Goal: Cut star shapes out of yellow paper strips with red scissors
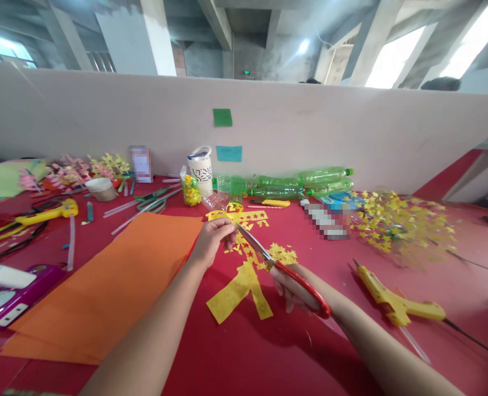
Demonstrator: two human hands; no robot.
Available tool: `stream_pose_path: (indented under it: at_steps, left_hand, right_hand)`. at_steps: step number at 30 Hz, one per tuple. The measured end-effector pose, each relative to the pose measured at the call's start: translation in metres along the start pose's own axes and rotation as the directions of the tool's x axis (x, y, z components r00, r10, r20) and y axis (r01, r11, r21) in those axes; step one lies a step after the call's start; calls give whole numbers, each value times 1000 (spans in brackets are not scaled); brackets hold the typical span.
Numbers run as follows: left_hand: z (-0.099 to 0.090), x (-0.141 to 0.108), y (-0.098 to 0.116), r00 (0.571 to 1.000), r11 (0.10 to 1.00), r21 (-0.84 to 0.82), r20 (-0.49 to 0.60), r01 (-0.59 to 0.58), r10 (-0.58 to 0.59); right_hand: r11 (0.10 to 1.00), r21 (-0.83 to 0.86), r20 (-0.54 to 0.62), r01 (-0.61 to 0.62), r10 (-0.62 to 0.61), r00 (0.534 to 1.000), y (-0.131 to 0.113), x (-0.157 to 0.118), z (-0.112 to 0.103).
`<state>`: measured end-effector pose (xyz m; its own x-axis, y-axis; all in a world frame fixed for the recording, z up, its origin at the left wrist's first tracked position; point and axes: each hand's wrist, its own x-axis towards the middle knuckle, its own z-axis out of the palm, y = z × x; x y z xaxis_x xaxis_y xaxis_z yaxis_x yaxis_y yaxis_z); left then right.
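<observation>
My left hand (pixel 215 237) is closed in a pinch above the red table, and what its fingertips hold is too small to make out. My right hand (pixel 288 287) grips red-handled scissors (pixel 299 279), their blades pointing up and left to my left fingertips. Below the hands lie yellow paper pieces (pixel 229 297) with faint marks on them. Yellow scraps with star-shaped holes (pixel 254 216) spread just beyond my left hand. Beside the scissor blades sits a heap of small yellow stars (pixel 283 253).
Orange sheets (pixel 115 275) lie left, near a purple power strip (pixel 18 294) and a yellow glue gun (pixel 48 214). Another yellow glue gun (pixel 396 302) and a star-covered spray (pixel 396 223) are right. Green bottles (pixel 280 187) and a white cup (pixel 201 170) stand along the partition (pixel 277 126).
</observation>
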<state>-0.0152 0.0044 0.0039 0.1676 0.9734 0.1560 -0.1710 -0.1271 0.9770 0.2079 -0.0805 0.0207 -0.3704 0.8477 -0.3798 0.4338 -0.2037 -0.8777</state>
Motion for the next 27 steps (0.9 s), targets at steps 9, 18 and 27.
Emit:
stream_pose_path:
  at_steps: [9,18,27]
  left_hand:
    - [0,-1,2,1000,1000,-11,15,4,-4]
    - [1,-1,1,999,999,-3,14,-33,34]
    - [7,-4,-3,996,997,2,17,-83,83]
  right_hand:
    - [1000,1,5,-9,9,1000,5,1,-1]
    - [999,-8,-30,-34,34,999,4,4,0]
    - [999,11,-25,33,-33,999,4,3,1]
